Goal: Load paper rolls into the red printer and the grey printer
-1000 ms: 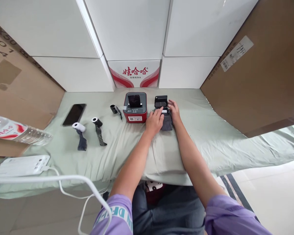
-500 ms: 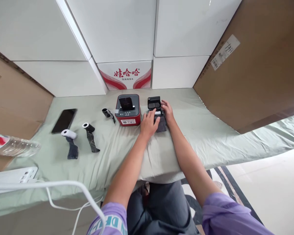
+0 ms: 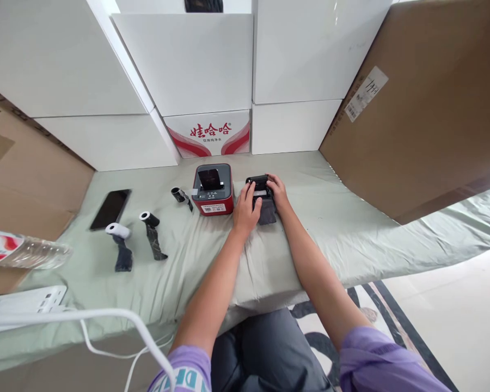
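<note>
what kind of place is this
Probably a storeroom or a makeshift packing bench: stacked white cartons and a big brown cardboard box wall in a cloth-covered table, where small label printers and paper rolls lie.

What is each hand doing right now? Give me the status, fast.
Left hand: fingers pressed on the small black printer, gripping its left side.
Right hand: fingers curled over the printer's right side and top, holding it.
</note>
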Tool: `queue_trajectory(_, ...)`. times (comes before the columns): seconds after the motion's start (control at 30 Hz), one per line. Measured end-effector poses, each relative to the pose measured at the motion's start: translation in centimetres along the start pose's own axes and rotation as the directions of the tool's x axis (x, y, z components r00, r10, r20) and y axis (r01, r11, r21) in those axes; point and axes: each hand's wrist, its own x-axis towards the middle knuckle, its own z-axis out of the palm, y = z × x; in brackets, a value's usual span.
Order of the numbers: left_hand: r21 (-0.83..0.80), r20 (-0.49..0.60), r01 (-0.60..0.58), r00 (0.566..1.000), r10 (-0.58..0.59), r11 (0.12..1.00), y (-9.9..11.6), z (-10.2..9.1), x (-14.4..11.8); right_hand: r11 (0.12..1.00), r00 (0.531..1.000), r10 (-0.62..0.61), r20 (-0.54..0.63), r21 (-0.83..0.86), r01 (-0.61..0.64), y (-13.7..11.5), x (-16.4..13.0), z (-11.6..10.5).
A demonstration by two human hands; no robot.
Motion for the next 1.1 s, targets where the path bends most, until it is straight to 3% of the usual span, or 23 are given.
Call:
queue_trajectory(0.77,-0.100,-0.082,0.022,0.996,-0.030,0.995,-0.17,-0.05,0.26,0.999,0.999,-0.033,0.001,-0.033,0.033,0.04,-0.13,0.44)
queue_trajectory(1.1,-0.223,-0.230,0.089,0.963,-0.141,0.971,-0.61,0.61,0.69,0.997,0.998,-0.054,0.038,-0.062,0.056,-0.45,-0.63,0.25)
